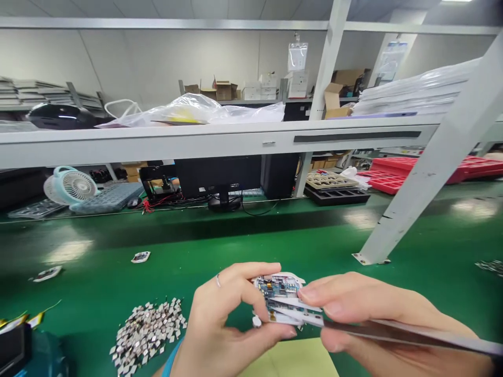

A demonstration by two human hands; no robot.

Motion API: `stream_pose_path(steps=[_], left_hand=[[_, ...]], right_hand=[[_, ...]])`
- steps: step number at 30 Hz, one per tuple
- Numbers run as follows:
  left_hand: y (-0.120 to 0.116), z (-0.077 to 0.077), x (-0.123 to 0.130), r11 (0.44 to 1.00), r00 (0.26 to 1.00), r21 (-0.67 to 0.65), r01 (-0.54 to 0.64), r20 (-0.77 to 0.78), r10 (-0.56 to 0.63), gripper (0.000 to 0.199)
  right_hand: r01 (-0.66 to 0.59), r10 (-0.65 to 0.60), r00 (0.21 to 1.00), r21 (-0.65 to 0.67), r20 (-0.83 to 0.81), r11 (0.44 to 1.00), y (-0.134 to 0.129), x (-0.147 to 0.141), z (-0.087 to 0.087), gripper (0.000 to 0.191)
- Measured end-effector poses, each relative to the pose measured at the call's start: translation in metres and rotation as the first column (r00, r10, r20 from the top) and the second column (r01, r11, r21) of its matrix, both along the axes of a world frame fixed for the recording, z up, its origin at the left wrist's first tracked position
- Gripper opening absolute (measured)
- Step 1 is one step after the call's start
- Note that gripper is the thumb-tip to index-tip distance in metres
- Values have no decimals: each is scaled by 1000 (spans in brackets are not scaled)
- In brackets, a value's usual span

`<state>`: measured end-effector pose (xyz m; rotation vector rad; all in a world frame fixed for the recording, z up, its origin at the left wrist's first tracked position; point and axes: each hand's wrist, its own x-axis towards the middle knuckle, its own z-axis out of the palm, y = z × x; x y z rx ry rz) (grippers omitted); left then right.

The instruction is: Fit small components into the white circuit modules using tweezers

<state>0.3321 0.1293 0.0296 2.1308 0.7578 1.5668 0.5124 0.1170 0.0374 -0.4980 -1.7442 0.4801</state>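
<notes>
In the head view, my left hand (231, 309) grips a small white device housing by its edges, between fingers above and thumb below. Inside the housing lies a blue-green circuit board (281, 289) with small components. My right hand (369, 309) is closed around flat, pale-tipped tweezers (349, 329). Their two tips reach over the lower half of the board, slightly apart. Whether the tips touch or hold a part is too small to tell. A yellow sheet (291, 358) lies on the table below both hands.
A pile of small square metallic parts (147, 332) lies left of my hands on the green table (220, 246). Similar white housings (140, 257) sit farther left. A slanted white post (416, 188) stands at right. Behind are a monitor (220, 178), a fan (73, 186) and red trays (389, 175).
</notes>
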Motion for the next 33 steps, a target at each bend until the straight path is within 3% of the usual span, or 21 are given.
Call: stream_pose_path(steps=[8,13,20,25,29,31,33], left_hand=[[0,-1,0,998,998,37,50,33,-51,22],[-2,0,-2,995,999,94,43,17,-45,22],[-3,-5,0,991,999,129,38,-8,-37,19],[-1,-4,-2,987,999,157,43,-37,-38,15],[1,-1,-3,986,999,161,49,-28,-45,19],[2,0,-3,983,999,178,53,-15,-51,22],[3,1,-3,979,999,198,45,-11,-44,24]], right_hand=[[63,-65,989,-22,-130,998,-5,-7,-5,18],[-90,84,993,-70,-80,993,-4,-6,-1,20],[-10,11,994,4,-107,1000,-2,-7,-6,11],[-35,35,993,-5,-114,999,-1,-6,-13,16],[-60,56,982,-20,-178,998,-2,-5,-6,12],[-108,105,989,-22,-107,994,0,3,1,13],[-232,232,967,-13,103,973,4,14,7,24]])
